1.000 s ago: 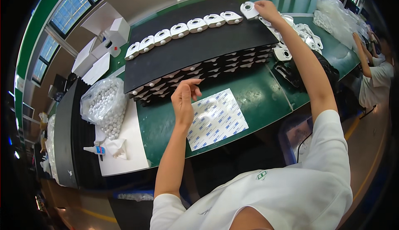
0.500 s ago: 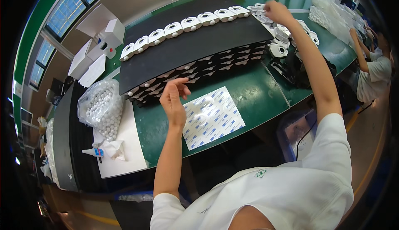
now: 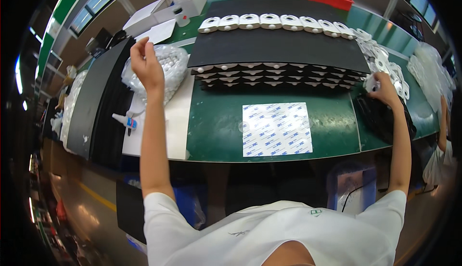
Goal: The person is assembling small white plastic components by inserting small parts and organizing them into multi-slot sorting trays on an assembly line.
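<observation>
The hands are well apart. At the right of the frame, the right hand (image 3: 386, 92) has its fingers on a white part (image 3: 371, 83) just left of them, by the near end of the pile (image 3: 382, 63); its long axis is partly hidden. The left hand (image 3: 147, 67), loosely curled with nothing visible in it, is at upper left, far from that part and in front of the bag of white balls (image 3: 175, 69).

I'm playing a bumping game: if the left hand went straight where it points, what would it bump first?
Probably the white sheet by the white box, but the left hand might pass above; depth is unclear.
</observation>
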### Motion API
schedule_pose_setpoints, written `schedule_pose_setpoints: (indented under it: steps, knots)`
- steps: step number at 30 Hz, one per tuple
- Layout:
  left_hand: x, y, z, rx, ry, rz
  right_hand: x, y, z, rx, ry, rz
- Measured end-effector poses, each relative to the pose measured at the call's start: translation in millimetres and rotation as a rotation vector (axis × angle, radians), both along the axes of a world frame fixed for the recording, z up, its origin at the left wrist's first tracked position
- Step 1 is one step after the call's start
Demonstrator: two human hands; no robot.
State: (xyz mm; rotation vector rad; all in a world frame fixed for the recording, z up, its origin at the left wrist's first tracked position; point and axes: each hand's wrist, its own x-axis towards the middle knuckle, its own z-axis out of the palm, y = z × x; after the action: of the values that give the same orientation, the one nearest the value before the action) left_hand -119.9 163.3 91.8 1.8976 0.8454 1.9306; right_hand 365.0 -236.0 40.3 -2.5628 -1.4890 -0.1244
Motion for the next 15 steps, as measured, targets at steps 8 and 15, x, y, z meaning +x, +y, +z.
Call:
schedule_pose_setpoints:
  steps: [8, 15]
  knots:
    - [-86, 136, -38, -0.338, 1.128, 0.507, -56, -15, 11, 0.877, 0.733, -0.124]
    - [-12, 98, -23, -0.844, 1.296, 0.217, -149, -2, -4, 0.656, 0.563, 0.116]
